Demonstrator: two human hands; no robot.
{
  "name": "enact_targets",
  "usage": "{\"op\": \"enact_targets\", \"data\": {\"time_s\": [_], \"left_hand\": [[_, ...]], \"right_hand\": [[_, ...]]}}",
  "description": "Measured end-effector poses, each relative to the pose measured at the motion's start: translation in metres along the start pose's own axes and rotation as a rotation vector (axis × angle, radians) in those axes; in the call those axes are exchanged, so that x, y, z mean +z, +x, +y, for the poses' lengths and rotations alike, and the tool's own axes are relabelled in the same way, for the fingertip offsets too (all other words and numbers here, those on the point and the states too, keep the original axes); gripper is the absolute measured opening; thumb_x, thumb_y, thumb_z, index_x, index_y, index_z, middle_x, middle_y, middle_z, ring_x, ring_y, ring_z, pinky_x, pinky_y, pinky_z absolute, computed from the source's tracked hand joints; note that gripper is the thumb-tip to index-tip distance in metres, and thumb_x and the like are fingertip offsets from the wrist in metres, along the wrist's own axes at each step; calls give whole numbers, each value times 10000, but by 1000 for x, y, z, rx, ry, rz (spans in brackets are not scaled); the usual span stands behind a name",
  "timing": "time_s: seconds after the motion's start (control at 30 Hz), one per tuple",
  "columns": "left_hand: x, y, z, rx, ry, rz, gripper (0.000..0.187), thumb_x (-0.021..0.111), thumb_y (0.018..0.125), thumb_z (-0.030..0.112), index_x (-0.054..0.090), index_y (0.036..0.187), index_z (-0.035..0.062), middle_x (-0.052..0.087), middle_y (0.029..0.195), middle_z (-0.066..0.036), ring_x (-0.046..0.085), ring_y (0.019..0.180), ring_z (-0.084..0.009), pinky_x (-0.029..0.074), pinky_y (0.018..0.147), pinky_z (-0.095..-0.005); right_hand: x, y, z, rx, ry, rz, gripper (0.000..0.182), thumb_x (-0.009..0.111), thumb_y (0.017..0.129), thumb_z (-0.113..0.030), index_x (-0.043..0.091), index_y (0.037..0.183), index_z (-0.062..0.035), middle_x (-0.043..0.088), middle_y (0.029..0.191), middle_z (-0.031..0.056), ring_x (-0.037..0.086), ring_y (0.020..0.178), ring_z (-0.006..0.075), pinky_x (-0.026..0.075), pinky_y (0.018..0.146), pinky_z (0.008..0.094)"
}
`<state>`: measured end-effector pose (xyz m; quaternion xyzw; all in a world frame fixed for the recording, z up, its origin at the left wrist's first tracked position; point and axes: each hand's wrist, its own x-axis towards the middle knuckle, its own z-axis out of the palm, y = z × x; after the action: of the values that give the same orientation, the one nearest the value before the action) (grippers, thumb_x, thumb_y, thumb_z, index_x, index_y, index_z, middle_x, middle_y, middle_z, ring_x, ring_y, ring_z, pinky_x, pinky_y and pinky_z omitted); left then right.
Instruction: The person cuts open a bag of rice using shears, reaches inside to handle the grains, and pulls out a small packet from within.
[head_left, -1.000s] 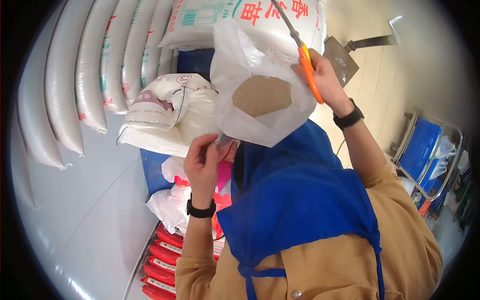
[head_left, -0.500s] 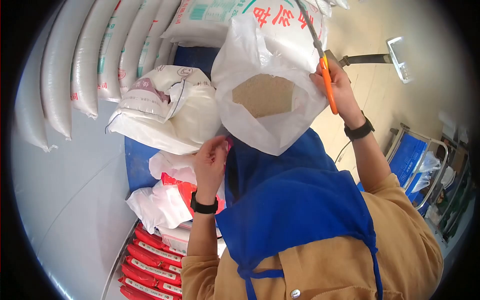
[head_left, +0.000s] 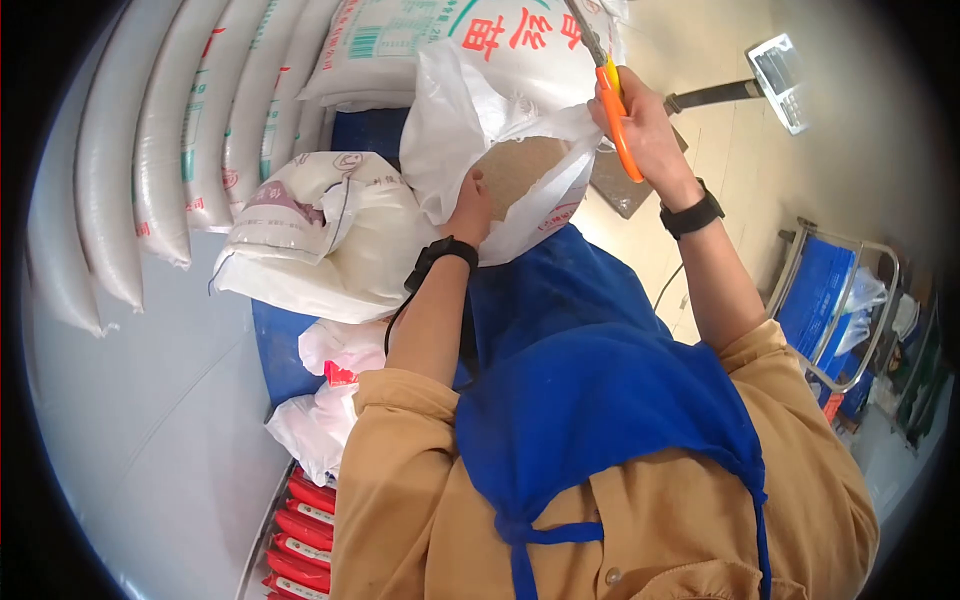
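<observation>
An open white woven sack point(head_left: 432, 160) stands in front of me with beige, grain-like contents point(head_left: 525, 165) inside. My left hand point(head_left: 472, 212) is at the near left of its mouth, fingers curled over the rim; the fingertips are partly hidden. In my right hand point(head_left: 640, 125) is a pair of scissors point(head_left: 618, 128) with orange handles, blades pointing up and away. The fingers of that hand also touch the sack's right rim. A second white sack point(head_left: 385, 245), its top folded open, rests just left of my left hand.
Full white sacks point(head_left: 160, 130) line the far left, and a printed sack point(head_left: 400, 45) lies behind the open one. Red packets point(head_left: 300, 545) are stacked at lower left. A scale with a display head point(head_left: 778, 85) stands right, near a cart point(head_left: 815, 300) with blue panels.
My left hand has moved up and right from beside the folded sack to the open sack's rim. The sack's mouth has narrowed and its near edge has lifted.
</observation>
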<state>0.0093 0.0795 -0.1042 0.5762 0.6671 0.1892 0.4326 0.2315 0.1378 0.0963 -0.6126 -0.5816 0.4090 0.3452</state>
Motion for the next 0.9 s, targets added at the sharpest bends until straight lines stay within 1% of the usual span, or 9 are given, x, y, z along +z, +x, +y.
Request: {"op": "enact_targets", "data": {"time_s": [0.13,0.23,0.33,0.43,0.53,0.63,0.73,0.83,0.9], "left_hand": [[28,-3,-9,126,-45,-17,292,528,815,40,515,1102,-12,590,854,-113,583,760,-218,466,714,-333],[33,-15,-10,222,138,6,293,553,793,30,522,1082,-3,578,849,-120,577,741,-217,466,711,-328],[35,-21,-5,150,92,-56,273,556,777,22,541,1049,9,583,854,-146,580,737,-234,471,718,-333],[37,-16,13,166,-129,-29,274,552,778,25,552,1051,24,609,875,-165,602,789,-268,477,743,-346],[31,-10,33,386,-37,43,250,551,788,55,587,1034,30,630,875,-165,611,821,-295,479,749,-360],[27,-2,39,267,184,-138,228,560,807,105,622,1011,27,639,862,-162,615,824,-317,482,743,-373],[23,-1,25,130,-38,-177,205,576,819,147,639,958,10,628,810,-170,620,764,-277,485,714,-354],[10,-10,6,81,65,-406,209,575,843,171,642,934,-5,623,734,-153,606,698,-220,481,675,-317],[19,-14,-21,-39,-157,-277,222,568,853,180,627,963,-3,622,776,-133,587,730,-180,468,672,-294]], "right_hand": [[-12,-22,12,105,-83,-3,231,576,844,-193,468,868,9,455,688,82,438,652,138,394,602,300],[-12,-40,31,151,-26,-16,224,584,839,-190,475,872,4,466,688,75,438,648,145,398,603,301],[-12,-47,38,181,-52,-14,224,588,838,-186,487,898,4,474,696,68,440,652,143,404,611,298],[-11,-49,32,188,-67,-7,227,587,840,-184,497,924,6,479,705,63,441,656,138,408,616,295],[-10,-44,25,170,-65,-11,229,587,841,-184,499,932,7,482,711,58,441,659,132,410,615,291],[-7,-41,23,130,-25,-6,229,588,844,-186,501,933,7,482,712,52,442,659,124,409,609,286],[-8,-40,24,104,-35,-3,224,587,849,-190,496,915,3,478,708,48,442,658,119,408,608,282],[-6,-33,26,115,-8,-6,223,587,853,-195,480,879,-1,467,702,46,430,655,122,402,606,282],[-5,-31,24,117,-4,-8,232,588,856,-201,468,855,-3,461,697,45,418,652,126,395,602,283]]}}
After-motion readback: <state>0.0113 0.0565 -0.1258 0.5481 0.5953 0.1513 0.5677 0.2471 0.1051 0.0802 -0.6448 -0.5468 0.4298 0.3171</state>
